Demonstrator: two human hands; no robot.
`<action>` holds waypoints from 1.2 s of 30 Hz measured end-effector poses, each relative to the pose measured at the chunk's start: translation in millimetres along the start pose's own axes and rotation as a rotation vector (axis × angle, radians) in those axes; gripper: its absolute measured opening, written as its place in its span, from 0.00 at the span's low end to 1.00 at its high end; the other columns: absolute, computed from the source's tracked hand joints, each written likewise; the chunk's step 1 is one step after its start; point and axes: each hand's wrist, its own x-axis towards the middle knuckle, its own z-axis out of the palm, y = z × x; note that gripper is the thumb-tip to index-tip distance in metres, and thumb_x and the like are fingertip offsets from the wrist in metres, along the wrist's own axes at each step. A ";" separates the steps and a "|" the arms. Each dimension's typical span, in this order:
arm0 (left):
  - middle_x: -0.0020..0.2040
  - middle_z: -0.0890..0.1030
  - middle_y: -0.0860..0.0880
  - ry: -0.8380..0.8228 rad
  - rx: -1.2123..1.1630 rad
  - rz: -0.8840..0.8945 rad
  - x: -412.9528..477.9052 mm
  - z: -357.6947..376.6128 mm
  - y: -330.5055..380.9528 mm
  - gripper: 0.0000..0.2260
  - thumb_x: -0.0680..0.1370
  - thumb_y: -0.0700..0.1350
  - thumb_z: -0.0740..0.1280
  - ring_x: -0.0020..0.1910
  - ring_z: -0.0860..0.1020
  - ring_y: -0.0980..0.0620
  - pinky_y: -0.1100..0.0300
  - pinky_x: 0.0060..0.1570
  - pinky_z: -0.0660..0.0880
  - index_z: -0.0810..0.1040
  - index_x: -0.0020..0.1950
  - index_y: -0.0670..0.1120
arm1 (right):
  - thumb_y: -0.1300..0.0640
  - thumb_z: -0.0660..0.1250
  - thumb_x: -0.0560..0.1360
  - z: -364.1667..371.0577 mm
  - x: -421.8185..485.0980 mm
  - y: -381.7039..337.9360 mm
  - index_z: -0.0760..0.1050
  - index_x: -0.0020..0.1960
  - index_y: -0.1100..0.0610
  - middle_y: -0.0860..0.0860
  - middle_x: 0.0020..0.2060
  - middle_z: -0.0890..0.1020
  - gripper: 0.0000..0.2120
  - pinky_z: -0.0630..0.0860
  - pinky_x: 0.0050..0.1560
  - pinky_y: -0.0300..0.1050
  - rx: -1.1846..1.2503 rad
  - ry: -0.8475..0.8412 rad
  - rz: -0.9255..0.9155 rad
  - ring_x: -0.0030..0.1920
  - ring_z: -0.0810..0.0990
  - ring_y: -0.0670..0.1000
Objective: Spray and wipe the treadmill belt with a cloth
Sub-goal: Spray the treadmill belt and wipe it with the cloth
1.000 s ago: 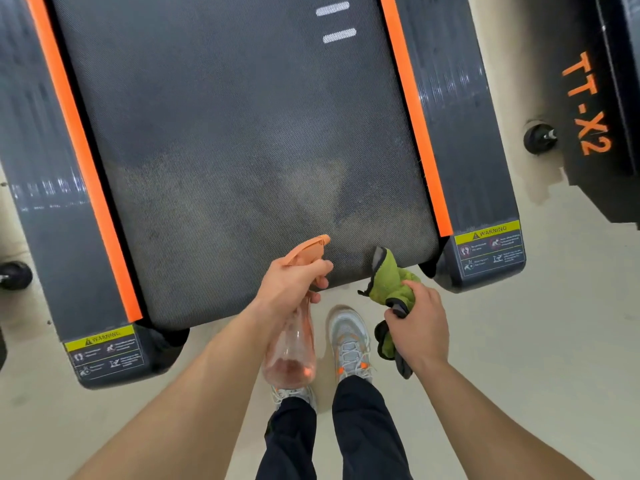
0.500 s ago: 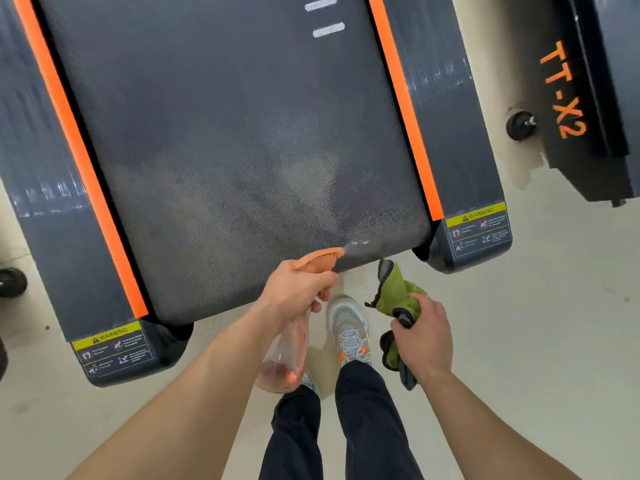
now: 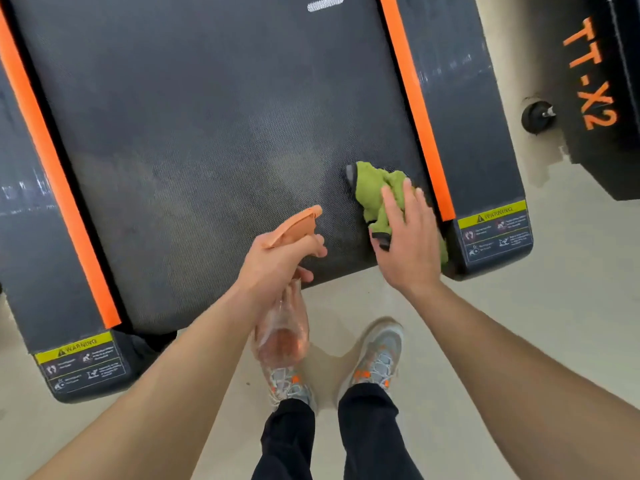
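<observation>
At belt's near right corner: green cloth lay under flattened right hand (fingers spread).
Left hand: gripped spray bottle above treadmill belt.

A pale floor is seen, on which a treadmill is stood. Its dark belt is flanked by orange strips and dark side rails. A green cloth is laid on the belt at its near right corner. Two shoes are planted on the floor just near of the belt's end.
</observation>
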 end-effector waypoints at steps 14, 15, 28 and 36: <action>0.51 0.86 0.39 0.142 -0.180 0.143 43.4 -25.3 7.4 0.15 0.80 0.40 0.71 0.51 0.84 0.52 0.61 0.35 0.77 0.83 0.62 0.58 | 0.47 0.62 0.79 3.1 190.0 -48.1 0.61 0.80 0.47 0.55 0.82 0.55 0.30 0.55 0.79 0.58 0.004 0.086 -0.147 0.81 0.56 0.60; 0.51 0.86 0.39 0.151 -0.194 0.137 42.8 -25.7 9.2 0.16 0.80 0.40 0.71 0.50 0.83 0.52 0.61 0.34 0.77 0.83 0.62 0.58 | 0.49 0.62 0.77 8.2 159.4 -44.7 0.63 0.79 0.48 0.56 0.82 0.56 0.31 0.57 0.78 0.59 0.016 0.094 -0.186 0.80 0.58 0.61; 0.44 0.86 0.47 0.217 -0.204 0.094 35.2 1.3 -5.0 0.16 0.79 0.42 0.72 0.47 0.82 0.52 0.57 0.39 0.76 0.86 0.54 0.65 | 0.57 0.69 0.77 -3.7 215.1 -37.5 0.64 0.78 0.50 0.56 0.81 0.58 0.31 0.53 0.78 0.60 0.013 0.004 -0.349 0.81 0.55 0.61; 0.45 0.86 0.49 0.118 -0.134 0.104 38.0 18.4 5.1 0.12 0.77 0.43 0.74 0.47 0.82 0.52 0.59 0.36 0.76 0.86 0.52 0.62 | 0.60 0.70 0.69 27.3 -11.7 15.1 0.69 0.76 0.52 0.59 0.80 0.62 0.36 0.61 0.75 0.61 0.052 -0.046 -0.459 0.78 0.62 0.63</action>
